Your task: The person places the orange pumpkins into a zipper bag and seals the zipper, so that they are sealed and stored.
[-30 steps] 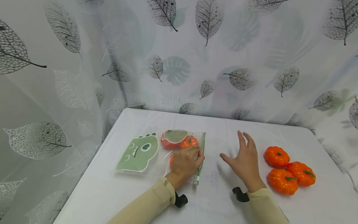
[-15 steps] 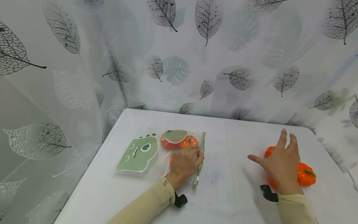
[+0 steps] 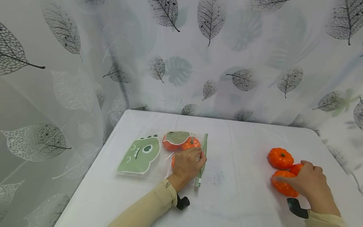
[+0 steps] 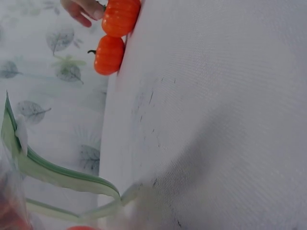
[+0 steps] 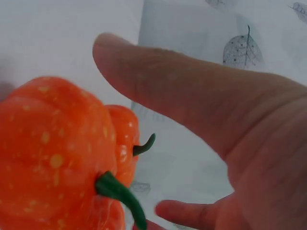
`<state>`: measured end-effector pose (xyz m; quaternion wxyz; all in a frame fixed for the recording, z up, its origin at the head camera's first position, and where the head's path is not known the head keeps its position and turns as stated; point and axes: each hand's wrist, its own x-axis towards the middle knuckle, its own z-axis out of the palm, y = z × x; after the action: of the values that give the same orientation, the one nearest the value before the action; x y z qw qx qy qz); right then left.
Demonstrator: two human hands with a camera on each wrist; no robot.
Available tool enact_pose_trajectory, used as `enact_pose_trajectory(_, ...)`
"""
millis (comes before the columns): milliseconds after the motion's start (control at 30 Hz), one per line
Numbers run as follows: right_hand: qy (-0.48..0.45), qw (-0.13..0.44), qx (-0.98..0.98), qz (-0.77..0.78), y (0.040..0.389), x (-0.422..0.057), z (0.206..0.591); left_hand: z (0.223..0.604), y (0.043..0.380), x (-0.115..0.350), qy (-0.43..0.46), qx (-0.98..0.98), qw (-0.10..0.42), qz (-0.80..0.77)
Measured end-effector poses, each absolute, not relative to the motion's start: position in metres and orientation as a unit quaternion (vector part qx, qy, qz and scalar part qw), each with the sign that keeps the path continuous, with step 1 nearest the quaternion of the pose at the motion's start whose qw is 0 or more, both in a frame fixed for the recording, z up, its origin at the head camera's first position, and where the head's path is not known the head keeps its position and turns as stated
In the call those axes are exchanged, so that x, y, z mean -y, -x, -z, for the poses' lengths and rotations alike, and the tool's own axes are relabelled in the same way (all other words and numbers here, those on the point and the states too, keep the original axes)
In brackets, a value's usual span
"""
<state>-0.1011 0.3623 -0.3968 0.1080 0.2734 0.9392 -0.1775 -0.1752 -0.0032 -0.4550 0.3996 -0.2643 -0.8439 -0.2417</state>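
A clear zip bag (image 3: 139, 154) with a green monster print lies flat on the left, several orange toy pumpkins (image 3: 190, 143) inside. My left hand (image 3: 187, 164) grips it near the green zip edge (image 3: 204, 151); in the left wrist view the green strips (image 4: 72, 179) stand apart. At right, my right hand (image 3: 312, 186) hangs over a group of orange pumpkins, thumb and fingers spread. Nearest the thumb is the front pumpkin (image 3: 285, 184); another pumpkin (image 3: 296, 168) is partly hidden by the hand. In the right wrist view the thumb (image 5: 158, 81) shows apart from the green-stemmed pumpkin (image 5: 53, 153).
A third loose pumpkin (image 3: 280, 158) sits behind the other two. The white table (image 3: 232, 176) runs between the bag and the loose pumpkins. A leaf-printed curtain (image 3: 181, 63) hangs along the back and sides.
My right hand has moved right from the middle of the table, then down over the loose pumpkins. My left hand and the bag have stayed in place.
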Motion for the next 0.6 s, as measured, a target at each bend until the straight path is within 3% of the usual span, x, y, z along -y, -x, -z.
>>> enact_pose_trajectory(167, -0.266, 0.148, -0.938, 0.163, 0.092, -0.365, 0.402, 0.455, 0.175, 0.004, 0.265, 0.848, 0.392, 0.238)
enact_pose_trajectory(600, -0.279, 0.166, -0.935, 0.145, 0.086, -0.366, 0.417, 0.455, 0.174, 0.006, 0.266, 0.845, 0.396, 0.241)
